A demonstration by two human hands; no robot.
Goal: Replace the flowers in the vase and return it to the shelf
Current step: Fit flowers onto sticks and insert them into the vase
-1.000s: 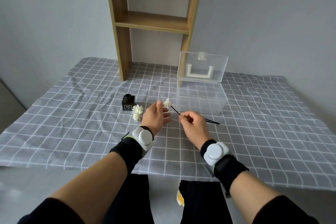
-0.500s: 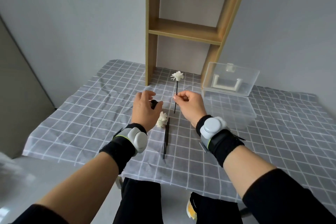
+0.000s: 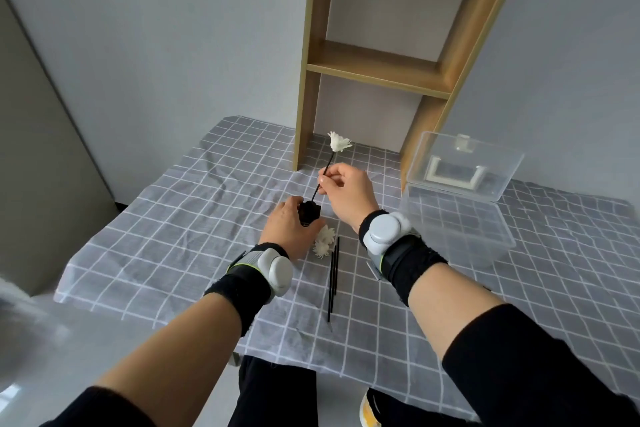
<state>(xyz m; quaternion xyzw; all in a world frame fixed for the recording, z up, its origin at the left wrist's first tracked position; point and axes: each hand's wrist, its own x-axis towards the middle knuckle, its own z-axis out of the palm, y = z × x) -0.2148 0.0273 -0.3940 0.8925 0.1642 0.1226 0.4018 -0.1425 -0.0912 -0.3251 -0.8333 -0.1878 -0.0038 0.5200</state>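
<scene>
A small black vase (image 3: 309, 211) stands on the checked tablecloth (image 3: 166, 239), and my left hand (image 3: 290, 229) wraps around its left side. My right hand (image 3: 346, 194) pinches the thin black stem of a white flower (image 3: 338, 142). The stem slants down with its lower end at the vase's mouth. Two more white flowers (image 3: 323, 241) lie on the cloth just right of my left hand, their black stems (image 3: 333, 279) running toward me. The wooden shelf (image 3: 377, 71) stands behind, its board bare.
A clear plastic box (image 3: 457, 229) with its lid (image 3: 464, 166) propped open sits to the right of my right hand. The grey wall is behind the shelf. The table's near edge runs just above my dark-trousered knees.
My left hand has closed on the vase. My right hand has tilted the flower and brought the stem's end down to the vase's mouth. The camera has shifted right and closer.
</scene>
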